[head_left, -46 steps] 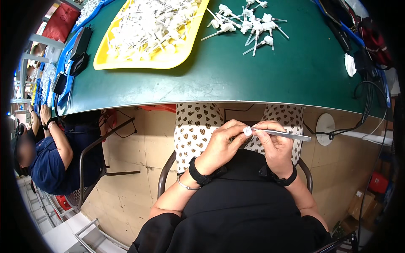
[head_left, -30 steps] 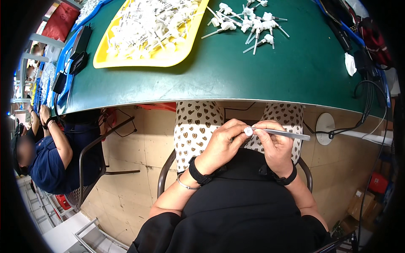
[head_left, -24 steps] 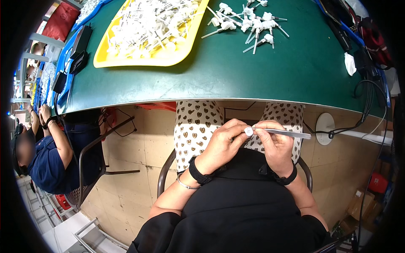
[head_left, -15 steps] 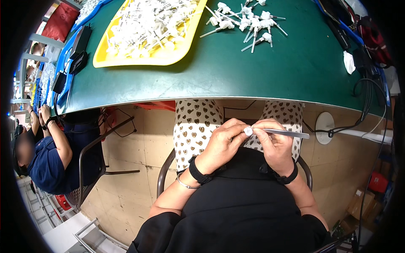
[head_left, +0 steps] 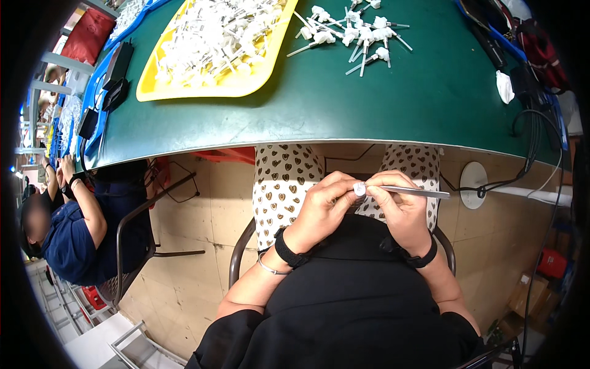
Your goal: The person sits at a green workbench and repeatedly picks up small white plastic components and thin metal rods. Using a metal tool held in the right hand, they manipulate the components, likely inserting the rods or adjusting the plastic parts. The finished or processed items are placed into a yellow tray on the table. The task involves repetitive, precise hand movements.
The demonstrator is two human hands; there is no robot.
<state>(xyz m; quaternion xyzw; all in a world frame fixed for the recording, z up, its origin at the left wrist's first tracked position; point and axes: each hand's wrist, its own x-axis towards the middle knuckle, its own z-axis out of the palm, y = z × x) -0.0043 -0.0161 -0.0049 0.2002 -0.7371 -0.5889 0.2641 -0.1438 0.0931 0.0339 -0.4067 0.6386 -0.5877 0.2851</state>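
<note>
Over my lap, just in front of the table edge, my left hand [head_left: 322, 208] pinches a small round white plastic piece [head_left: 359, 189] between thumb and fingers. My right hand [head_left: 399, 206] is closed on slim silver metal tweezers [head_left: 427, 193], whose broad end sticks out to the right. The tweezers' tips point at the white piece, but the fingers hide where they meet it. On the table, a yellow tray [head_left: 246, 88] is heaped with white plastic pieces with thin tubes. Several similar white pieces [head_left: 365, 34] lie loose to its right.
The green table [head_left: 344, 111] spans the far side. Cables [head_left: 533, 138] and a crumpled white wad [head_left: 505, 87] are at its right end; black boxes [head_left: 118, 64] at its left. A co-worker [head_left: 74, 230] sits at the left beside a metal-framed chair [head_left: 132, 224].
The white piece has tilted slightly in my left fingers and shifted a little. My right hand keeps the tweezers at it. The view has moved slightly.
</note>
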